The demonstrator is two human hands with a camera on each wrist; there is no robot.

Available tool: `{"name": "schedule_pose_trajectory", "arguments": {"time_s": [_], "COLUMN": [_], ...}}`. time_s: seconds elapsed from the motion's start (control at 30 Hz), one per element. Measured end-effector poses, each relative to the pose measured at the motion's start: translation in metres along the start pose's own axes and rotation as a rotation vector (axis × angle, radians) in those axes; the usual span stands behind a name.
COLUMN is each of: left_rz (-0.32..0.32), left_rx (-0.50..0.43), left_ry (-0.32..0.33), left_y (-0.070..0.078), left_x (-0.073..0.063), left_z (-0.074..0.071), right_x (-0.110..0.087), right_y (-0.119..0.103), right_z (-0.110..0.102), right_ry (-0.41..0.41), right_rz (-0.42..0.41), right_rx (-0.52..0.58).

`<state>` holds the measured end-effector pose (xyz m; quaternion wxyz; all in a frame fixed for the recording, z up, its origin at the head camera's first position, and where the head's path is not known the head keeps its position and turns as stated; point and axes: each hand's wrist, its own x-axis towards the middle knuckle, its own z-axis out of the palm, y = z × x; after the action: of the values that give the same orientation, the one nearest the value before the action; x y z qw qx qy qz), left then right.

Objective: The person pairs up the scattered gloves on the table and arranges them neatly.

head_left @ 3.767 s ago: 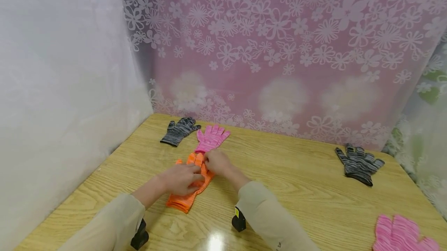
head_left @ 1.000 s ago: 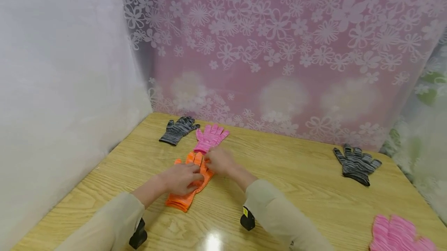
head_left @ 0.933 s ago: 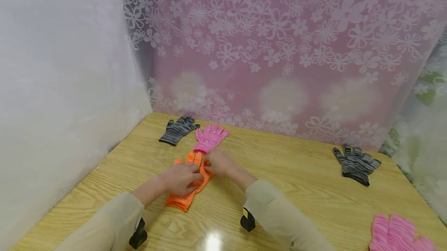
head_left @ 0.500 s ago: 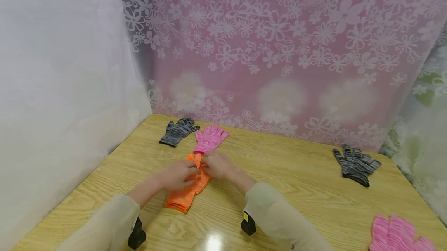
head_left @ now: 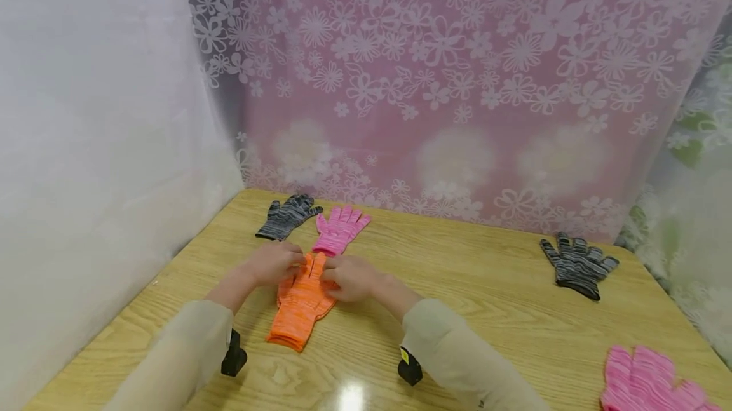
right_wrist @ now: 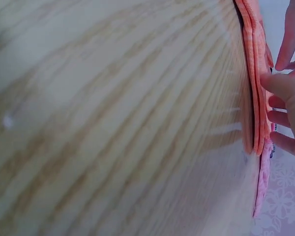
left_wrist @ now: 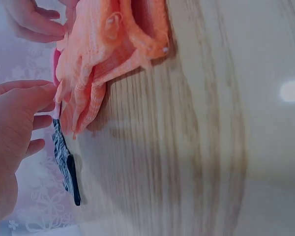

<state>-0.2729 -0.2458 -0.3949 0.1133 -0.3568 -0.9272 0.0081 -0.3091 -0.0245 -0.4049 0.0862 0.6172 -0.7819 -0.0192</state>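
Observation:
An orange knit glove (head_left: 300, 309) lies flat on the table, its cuff towards me and its fingers pointing away. My left hand (head_left: 276, 263) is at the glove's left-side fingers; in the left wrist view its thumb and forefinger pinch an orange glove fingertip (left_wrist: 64, 91). My right hand (head_left: 353, 277) has its bent fingers and thumb at the glove's right-side fingers, covering them in the head view. From the right wrist, the right thumb (right_wrist: 275, 83) meets the glove's layered edge (right_wrist: 255, 88). The glove's middle fingers show between both hands.
Just beyond the orange glove lies a pink glove (head_left: 341, 230), beside a grey-black glove (head_left: 288, 217). Another grey-black glove (head_left: 579, 265) is at the far right, and a second pink one (head_left: 652, 379) at the near right. A flowered curtain (head_left: 434, 80) hangs behind the table (head_left: 457, 284).
My left hand has moved off the orange glove's palm, up and left to its left-side fingers, uncovering the palm. My right hand has shifted slightly down along the right-side fingers. The other gloves stay put.

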Motion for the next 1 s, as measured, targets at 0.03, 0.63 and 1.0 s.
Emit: {"name": "schedule_pose_trajectory", "arguments": {"time_s": [0.03, 0.63, 1.0], "left_rz": [0.009, -0.046, 0.018], "left_rx": [0.01, 0.112, 0.266], "left_ry": [-0.005, -0.083, -0.044], "left_y": [0.0, 0.007, 0.003], "left_x": [0.001, 0.009, 0.01], "left_z": [0.001, 0.01, 0.013], "right_x": [0.0, -0.002, -0.004], "right_y": [-0.001, -0.007, -0.005], "right_z": [0.0, 0.001, -0.001], "right_ry": [-0.007, -0.083, -0.083], "right_rz": [-0.001, 0.052, 0.067], "right_rx": [-0.001, 0.054, 0.057]}}
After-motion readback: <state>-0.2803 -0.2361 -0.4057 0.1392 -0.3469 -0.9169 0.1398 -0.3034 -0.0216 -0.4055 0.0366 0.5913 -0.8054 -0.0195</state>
